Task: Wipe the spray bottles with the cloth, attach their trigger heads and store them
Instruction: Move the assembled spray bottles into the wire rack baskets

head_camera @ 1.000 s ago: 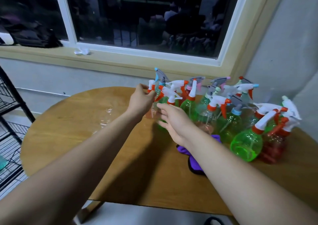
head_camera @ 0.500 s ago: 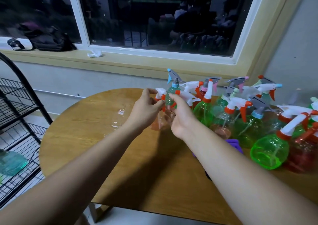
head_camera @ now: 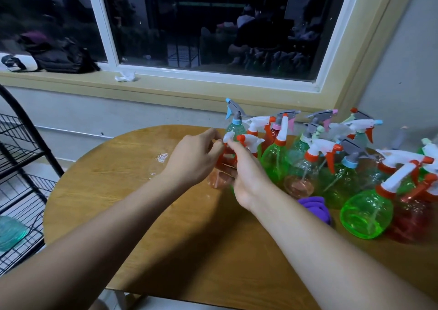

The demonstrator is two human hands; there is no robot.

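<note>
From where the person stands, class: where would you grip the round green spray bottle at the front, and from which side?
Probably the narrow neck of the round green spray bottle, under its red collar, from the near side: the body is bulbous, and other bottles crowd behind and right.

place: home room | cues: wooden table (head_camera: 118, 179), windowsill (head_camera: 189, 89) with bag (head_camera: 59, 58), wire rack (head_camera: 21, 167)

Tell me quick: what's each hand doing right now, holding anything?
Left hand: closed, pinching the white trigger head of the orange bottle.
Right hand: closed, gripping that same orange bottle near its neck.
</note>
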